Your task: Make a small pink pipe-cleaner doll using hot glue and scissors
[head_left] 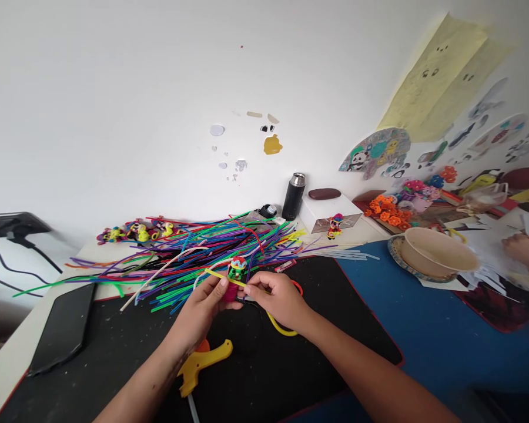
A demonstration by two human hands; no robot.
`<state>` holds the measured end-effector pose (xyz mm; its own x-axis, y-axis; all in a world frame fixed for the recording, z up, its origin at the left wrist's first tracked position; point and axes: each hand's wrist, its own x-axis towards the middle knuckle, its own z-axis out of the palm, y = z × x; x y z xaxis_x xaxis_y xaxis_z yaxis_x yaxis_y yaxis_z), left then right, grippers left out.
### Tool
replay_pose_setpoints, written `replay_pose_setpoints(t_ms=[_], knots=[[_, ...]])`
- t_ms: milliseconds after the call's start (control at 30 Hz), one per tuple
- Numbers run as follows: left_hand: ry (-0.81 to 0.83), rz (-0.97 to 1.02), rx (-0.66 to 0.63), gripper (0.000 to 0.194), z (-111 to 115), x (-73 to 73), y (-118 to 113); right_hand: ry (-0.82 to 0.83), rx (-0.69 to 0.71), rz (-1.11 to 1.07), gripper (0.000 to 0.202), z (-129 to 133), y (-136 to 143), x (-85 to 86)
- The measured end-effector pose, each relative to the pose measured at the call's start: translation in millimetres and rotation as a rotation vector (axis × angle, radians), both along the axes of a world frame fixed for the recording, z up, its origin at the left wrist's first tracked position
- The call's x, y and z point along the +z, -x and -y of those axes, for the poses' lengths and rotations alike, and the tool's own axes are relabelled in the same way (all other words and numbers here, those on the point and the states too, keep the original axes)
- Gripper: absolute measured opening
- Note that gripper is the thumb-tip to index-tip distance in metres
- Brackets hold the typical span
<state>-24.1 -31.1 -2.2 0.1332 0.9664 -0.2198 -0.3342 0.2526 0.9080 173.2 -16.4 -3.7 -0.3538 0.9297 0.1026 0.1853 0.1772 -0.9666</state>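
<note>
My left hand [205, 302] is closed on a small pipe-cleaner doll [237, 268] with a red, blue and green head and a magenta lower part. A yellow pipe cleaner [214, 273] crosses the doll's front, one end sticking out past my left thumb. Pinched on this strip just right of the doll is my right hand [277, 298]; a yellow length loops out below its wrist. The doll's lower body is partly hidden by my fingers. Under my left forearm lies a yellow glue gun [209, 356], partly covered by the arm.
Many coloured pipe cleaners [167, 279] are heaped behind my hands. Finished dolls [141, 230] lie back left; another doll [335, 225] stands by a white box [330, 208]. A black flask [293, 198], a phone [64, 329], a bowl [441, 252] and another person's hand [526, 249] are around.
</note>
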Motion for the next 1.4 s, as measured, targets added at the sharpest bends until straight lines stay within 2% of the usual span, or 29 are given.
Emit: replay_pose_setpoints(t_ms=[233, 533, 1067, 1400], knots=[[0.039, 0.03, 0.001, 0.051, -0.7, 3.0, -0.5, -0.003, -0.007, 0.033, 0.022, 0.9, 0.3, 2.9], [0.098, 0.097, 0.013, 0.034, -1.5, 1.4, -0.7, 0.005, 0.003, 0.006, 0.025, 2.9, 0.2, 8.1], [0.181, 0.27, -0.069, 0.023, 1.6, 7.3, -0.1, 0.249, 0.042, -0.247, 0.047, -5.1, -2.0, -2.1], [0.24, 0.266, -0.11, 0.025, 4.7, 12.2, -2.0, 0.247, 0.061, -0.239, 0.05, -7.9, -2.8, -8.1]])
